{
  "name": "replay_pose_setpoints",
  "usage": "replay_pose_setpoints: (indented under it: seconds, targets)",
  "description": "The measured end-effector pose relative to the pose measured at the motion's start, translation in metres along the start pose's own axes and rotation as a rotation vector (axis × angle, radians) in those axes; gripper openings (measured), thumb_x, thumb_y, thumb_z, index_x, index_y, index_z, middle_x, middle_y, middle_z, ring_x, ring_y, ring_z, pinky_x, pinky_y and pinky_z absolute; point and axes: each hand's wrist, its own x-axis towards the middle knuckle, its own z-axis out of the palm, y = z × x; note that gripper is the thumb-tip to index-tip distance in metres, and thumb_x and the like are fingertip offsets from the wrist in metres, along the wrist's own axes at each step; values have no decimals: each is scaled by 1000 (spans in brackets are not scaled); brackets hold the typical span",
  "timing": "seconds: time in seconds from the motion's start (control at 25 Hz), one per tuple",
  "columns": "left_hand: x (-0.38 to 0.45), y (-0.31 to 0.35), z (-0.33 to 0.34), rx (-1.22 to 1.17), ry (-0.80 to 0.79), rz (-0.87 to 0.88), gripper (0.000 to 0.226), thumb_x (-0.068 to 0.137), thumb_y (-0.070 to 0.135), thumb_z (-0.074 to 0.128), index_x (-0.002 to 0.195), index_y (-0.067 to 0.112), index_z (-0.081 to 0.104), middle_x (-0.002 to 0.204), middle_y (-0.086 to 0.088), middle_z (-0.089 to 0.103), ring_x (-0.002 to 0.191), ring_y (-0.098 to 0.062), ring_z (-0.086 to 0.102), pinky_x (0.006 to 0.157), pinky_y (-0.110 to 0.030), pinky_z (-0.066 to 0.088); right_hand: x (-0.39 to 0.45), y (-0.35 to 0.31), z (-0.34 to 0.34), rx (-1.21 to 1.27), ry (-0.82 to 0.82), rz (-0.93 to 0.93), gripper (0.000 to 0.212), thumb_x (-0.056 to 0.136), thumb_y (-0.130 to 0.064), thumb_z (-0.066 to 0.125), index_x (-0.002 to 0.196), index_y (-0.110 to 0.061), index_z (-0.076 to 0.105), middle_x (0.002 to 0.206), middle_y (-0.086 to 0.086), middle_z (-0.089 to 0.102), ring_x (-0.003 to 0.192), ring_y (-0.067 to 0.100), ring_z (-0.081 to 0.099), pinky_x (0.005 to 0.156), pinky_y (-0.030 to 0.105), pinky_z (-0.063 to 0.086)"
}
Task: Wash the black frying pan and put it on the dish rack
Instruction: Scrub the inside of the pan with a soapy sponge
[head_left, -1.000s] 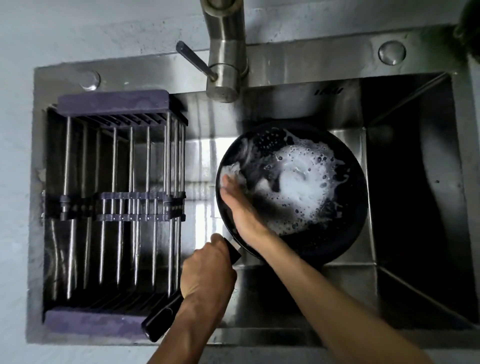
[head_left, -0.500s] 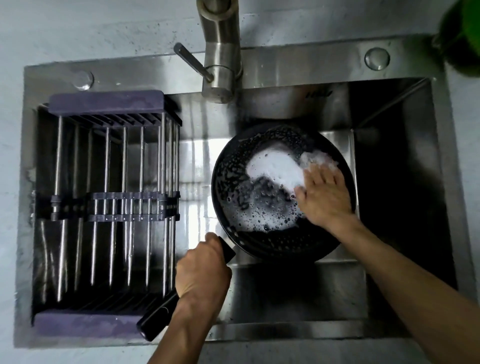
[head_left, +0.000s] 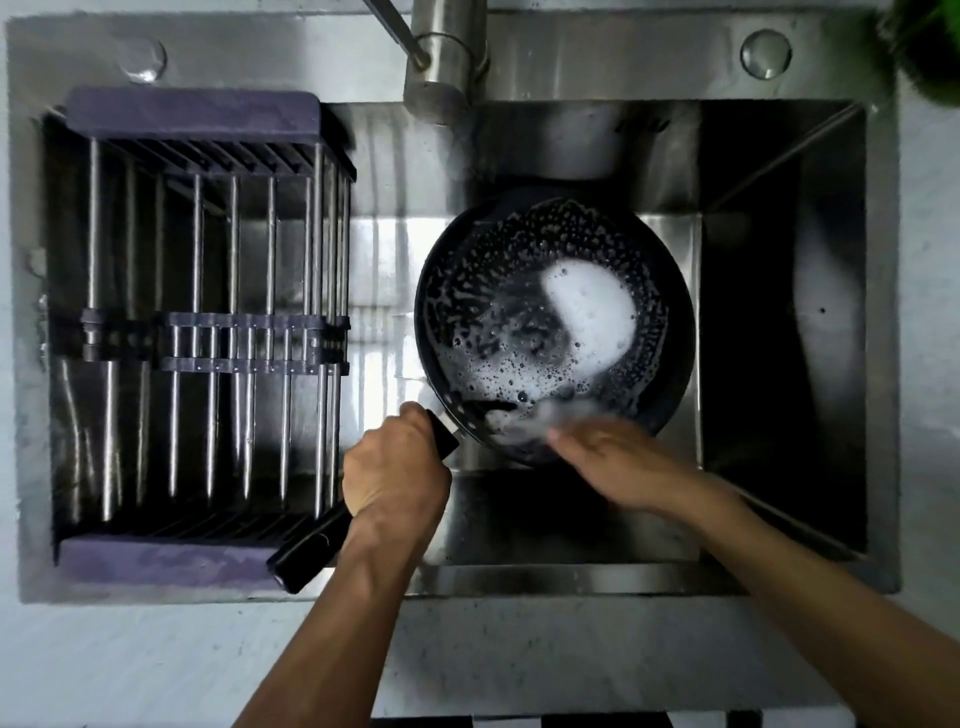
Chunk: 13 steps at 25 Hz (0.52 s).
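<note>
pan (head_left: 519, 291): black, soapy, over the sink (head_left: 571, 519), right of the rack (head_left: 197, 332)
left hand (head_left: 395, 467): clenched round the handle (head_left: 311, 540)
right hand (head_left: 618, 462): blurred at the pan's near rim in foam; grip unclear

Head view, near, seemingly straight down.
</note>
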Motion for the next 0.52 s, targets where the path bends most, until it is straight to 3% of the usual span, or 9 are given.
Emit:
replay_pose_setpoints:
  seconds: [0.08, 0.2, 0.28, 0.36, 0.4, 0.48, 0.52]
  targets:
    - [0, 0, 0, 9, 12, 6, 26, 86, 11, 59, 109, 16, 49, 98, -3, 64, 91, -25, 64, 63, -30, 37, 4, -1, -1, -115, 33, 58, 72, 100, -62, 5, 154, -24, 35, 164, -1, 26, 152, 21, 18, 122, 36, 14]
    - [1, -1, 2, 33, 14, 24, 25, 86, 10, 57, 108, 16, 48, 99, -3, 65, 92, -25, 65, 64, -29, 38, 41, -48, 6, 282, -126, -188, 59, 106, -52, 17, 159, -27, 22, 165, -14, 9, 152, 5, 0, 123, 27, -2]
    - [-1, 0, 0, 27, 15, 40, 26, 85, 9, 56, 109, 16, 49, 98, -3, 64, 92, -24, 65, 64, -29, 38, 71, -50, -9, 169, 4, -151, 59, 106, -53, 14, 160, -30, 12, 166, -14, -2, 152, 7, -9, 121, 28, -10]
    - [1, -1, 0, 26, 12, 30, 26, 85, 9, 57, 109, 16, 49, 99, -2, 64, 92, -24, 65, 64, -29, 38, 76, -16, -13, -61, 98, -10, 60, 105, -54, 12, 160, -28, 15, 167, -8, -3, 154, 14, -8, 123, 32, -8]
    - [1, 0, 1, 30, 11, 27, 26, 86, 10, 57, 110, 16, 48, 99, -2, 65, 92, -24, 65, 64, -29, 38, 60, -7, -11, -113, 49, 52, 60, 106, -53, 13, 159, -26, 20, 168, -6, 1, 154, 17, -3, 124, 33, -4]
    - [0, 0, 0, 35, 11, 35, 26, 87, 8, 56, 110, 16, 48, 100, -3, 65, 93, -25, 65, 65, -30, 38, 47, -22, 9, -21, -57, -30, 59, 106, -52, 16, 158, -26, 21, 168, -7, 4, 154, 15, 0, 123, 30, -3]
    - [1, 0, -1, 37, 3, 30, 25, 87, 8, 55, 109, 16, 48, 100, -4, 65, 94, -26, 65, 65, -30, 38, 56, -45, 11, 211, -95, -160, 57, 107, -51, 17, 159, -28, 17, 167, -11, 3, 153, 10, -2, 121, 28, -5]
